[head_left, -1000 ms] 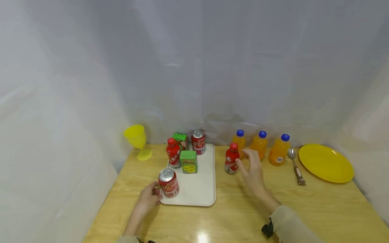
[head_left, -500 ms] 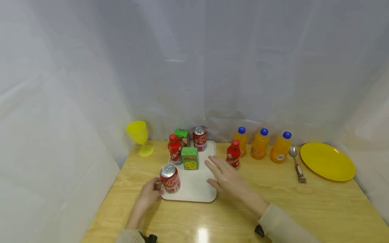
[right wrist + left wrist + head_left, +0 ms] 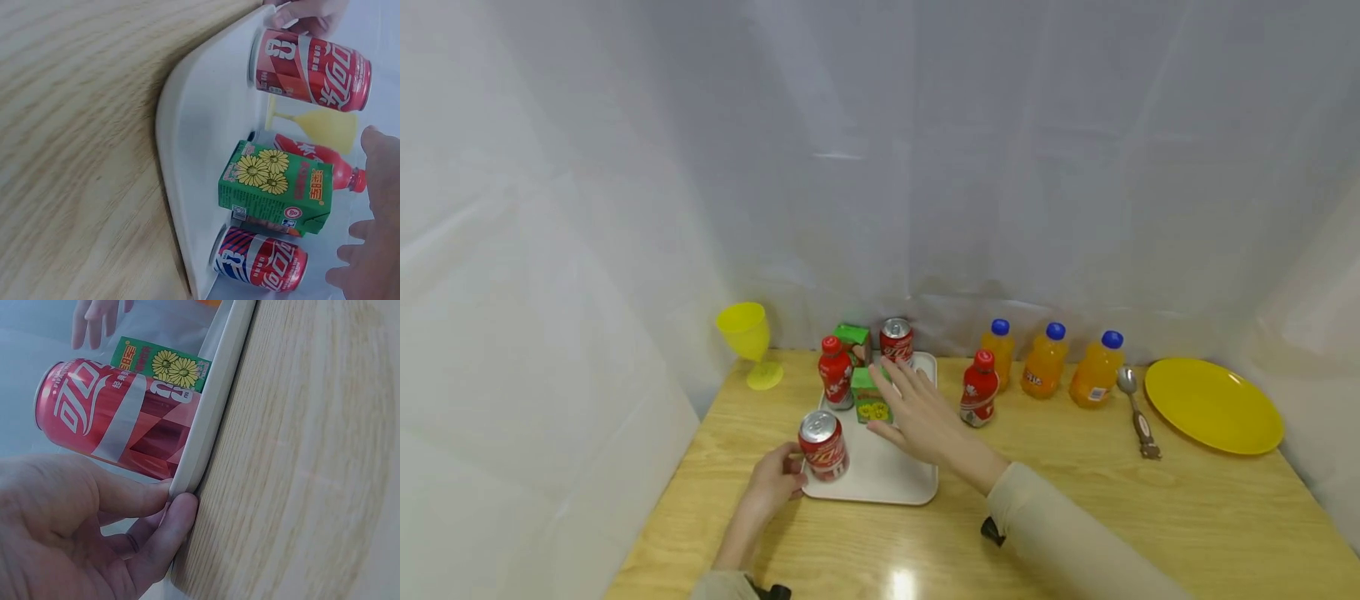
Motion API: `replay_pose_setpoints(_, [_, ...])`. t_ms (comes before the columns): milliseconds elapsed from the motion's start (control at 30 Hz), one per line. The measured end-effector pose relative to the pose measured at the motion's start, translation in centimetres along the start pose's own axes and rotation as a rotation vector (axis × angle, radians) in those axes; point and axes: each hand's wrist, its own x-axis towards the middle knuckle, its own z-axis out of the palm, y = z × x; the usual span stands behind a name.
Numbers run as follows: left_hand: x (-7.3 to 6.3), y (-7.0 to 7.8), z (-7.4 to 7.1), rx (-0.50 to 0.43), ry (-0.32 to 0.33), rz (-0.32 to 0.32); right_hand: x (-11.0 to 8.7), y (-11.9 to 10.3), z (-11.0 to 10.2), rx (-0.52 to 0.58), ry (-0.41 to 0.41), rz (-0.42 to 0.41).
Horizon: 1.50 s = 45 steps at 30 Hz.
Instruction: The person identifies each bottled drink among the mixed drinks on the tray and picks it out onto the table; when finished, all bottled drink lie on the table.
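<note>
My left hand (image 3: 775, 479) pinches the front-left corner of a white tray (image 3: 887, 477) between thumb and fingers, plain in the left wrist view at the tray's rim (image 3: 209, 419). Right beside those fingers a red cola can (image 3: 824, 450) stands on the tray. My right hand (image 3: 925, 421) is over the tray with fingers spread, holding nothing. It overlaps a green drink carton (image 3: 867, 402) with yellow flowers, shown whole in the right wrist view. Behind stand a red bottle (image 3: 835, 375), another green carton (image 3: 854, 343) and a second cola can (image 3: 896, 333), partly hidden by my fingers.
Right of the tray stands another red bottle (image 3: 979, 392). Three orange drink bottles (image 3: 1042, 367) with blue caps line the back, then a spoon (image 3: 1138, 412) and a yellow plate (image 3: 1213, 408). A yellow goblet (image 3: 747, 333) is at the back left, before a white sheet wall.
My right hand has left the red bottle on the right and moved left over the tray, its fingers spread. The left hand has kept its place at the tray's corner.
</note>
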Motion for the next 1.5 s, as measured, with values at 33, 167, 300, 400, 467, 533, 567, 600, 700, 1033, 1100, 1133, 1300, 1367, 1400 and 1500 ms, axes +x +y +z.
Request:
replay_pose_setpoints(33, [0.0, 0.0, 0.0, 0.001, 0.0, 0.0, 0.4, -0.1, 0.1, 0.004, -0.003, 0.006])
replay_pose_setpoints(167, [0.0, 0.0, 0.0, 0.004, -0.001, 0.002, 2.0, -0.3, 0.4, 0.022, -0.023, 0.037])
replay_pose_setpoints(300, [0.0, 0.0, -0.1, 0.007, -0.001, 0.005, 3.6, -0.5, 0.7, 0.018, -0.02, 0.071])
replay_pose_setpoints(400, [0.0, 0.0, -0.1, 0.005, 0.0, 0.002, 4.7, -0.7, 0.8, 0.006, -0.008, 0.09])
replay_pose_setpoints(467, [0.0, 0.0, 0.0, 0.002, 0.002, -0.001, 5.3, -0.9, 0.9, -0.01, -0.007, 0.105])
replay_pose_setpoints(533, [0.0, 0.0, 0.0, -0.001, 0.003, -0.004, 5.9, -1.2, 1.0, -0.035, -0.005, 0.121])
replay_pose_setpoints(567, [0.0, 0.0, 0.0, -0.002, 0.003, -0.006, 6.2, -1.4, 1.0, -0.047, -0.001, 0.128])
replay_pose_setpoints(600, [0.0, 0.0, 0.0, -0.003, 0.001, -0.005, 6.4, -1.5, 1.1, -0.06, 0.001, 0.136])
replay_pose_setpoints(700, [0.0, 0.0, 0.0, 0.0, -0.002, -0.008, 7.1, -2.1, 1.2, -0.085, 0.005, 0.161])
replay_pose_setpoints(1033, [0.0, -0.3, 0.0, -0.016, 0.0, 0.005, 8.9, -3.5, 1.5, -0.071, -0.013, 0.271])
replay_pose_setpoints(1100, [0.0, -0.3, 0.1, -0.019, 0.001, 0.007, 9.1, -3.6, 1.5, -0.059, -0.008, 0.296])
replay_pose_setpoints(1133, [0.0, -0.3, 0.1, -0.021, 0.001, 0.008, 9.2, -3.7, 1.6, -0.048, -0.006, 0.308])
replay_pose_setpoints(1300, [-0.1, 0.0, 0.1, -0.03, 0.004, 0.016, 9.8, -3.8, 1.7, 0.006, -0.002, 0.354])
replay_pose_setpoints(1367, [-0.2, 0.1, 0.1, -0.031, 0.007, 0.019, 9.9, -3.8, 1.7, 0.019, -0.002, 0.365])
replay_pose_setpoints(1400, [-0.2, 0.1, 0.1, -0.031, 0.009, 0.019, 10.0, -3.8, 1.7, 0.027, -0.002, 0.368])
replay_pose_setpoints(1500, [-0.3, 0.1, -0.1, -0.026, 0.015, 0.019, 10.2, -3.9, 1.8, 0.032, -0.006, 0.371])
